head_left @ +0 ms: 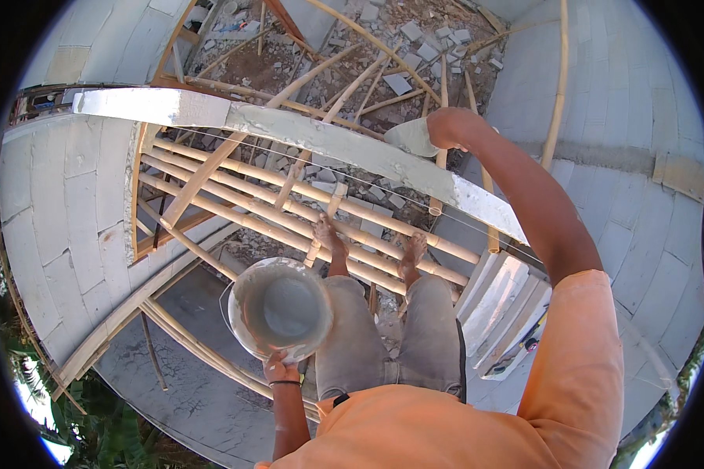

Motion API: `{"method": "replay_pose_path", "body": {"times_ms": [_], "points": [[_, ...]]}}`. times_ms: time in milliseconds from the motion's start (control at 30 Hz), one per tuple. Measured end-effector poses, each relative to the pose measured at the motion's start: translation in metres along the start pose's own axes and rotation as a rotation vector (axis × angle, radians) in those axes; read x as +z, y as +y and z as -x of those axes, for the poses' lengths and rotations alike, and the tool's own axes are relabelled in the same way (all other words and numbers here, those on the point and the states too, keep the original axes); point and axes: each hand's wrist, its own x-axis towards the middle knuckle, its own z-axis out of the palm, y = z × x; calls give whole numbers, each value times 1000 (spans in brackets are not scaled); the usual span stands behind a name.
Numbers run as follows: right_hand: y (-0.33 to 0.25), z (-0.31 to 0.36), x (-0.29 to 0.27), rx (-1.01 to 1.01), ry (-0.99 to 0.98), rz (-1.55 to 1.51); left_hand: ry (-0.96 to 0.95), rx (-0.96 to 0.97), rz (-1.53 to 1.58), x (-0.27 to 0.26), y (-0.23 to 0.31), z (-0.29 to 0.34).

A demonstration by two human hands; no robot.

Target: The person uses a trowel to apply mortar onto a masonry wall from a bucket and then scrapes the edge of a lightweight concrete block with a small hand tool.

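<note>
My left hand (pixel 283 369) grips the near rim of a grey bucket (pixel 241 313), tilted so its inside shows. Wet grey mortar (pixel 287 306) lies at the bottom of it. Out to the upper right, my right hand (pixel 454 130) is closed round a mortar-smeared scoop (pixel 411 139), its handle hidden by the fingers. The scoop rests at the top of a narrow block wall (pixel 181 107). Fresh mortar (pixel 313 134) covers the middle stretch of that top, left of the scoop. Farther right, the wall's white surface shows beyond a grey patch.
My bare feet stand on bamboo poles (pixel 289 205) laid side by side. A thin string (pixel 344 173) runs along the wall. Upright bamboo (pixel 557 86) leans at the right. Several pale blocks (pixel 497 301) are stacked right of my legs. Broken blocks (pixel 426 51) litter the ground far below.
</note>
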Motion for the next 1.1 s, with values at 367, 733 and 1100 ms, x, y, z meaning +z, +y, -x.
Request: {"method": "replay_pose_path", "body": {"times_ms": [367, 733, 1100], "points": [[-68, -58, -63, 87, -149, -105, -66, 87, -55, 75, 89, -32], [12, -90, -7, 176, 641, 44, -108, 145, 2, 73, 81, -36], [-106, 131, -30, 68, 583, -1331, -7, 180, 288, 73, 27, -19]]}}
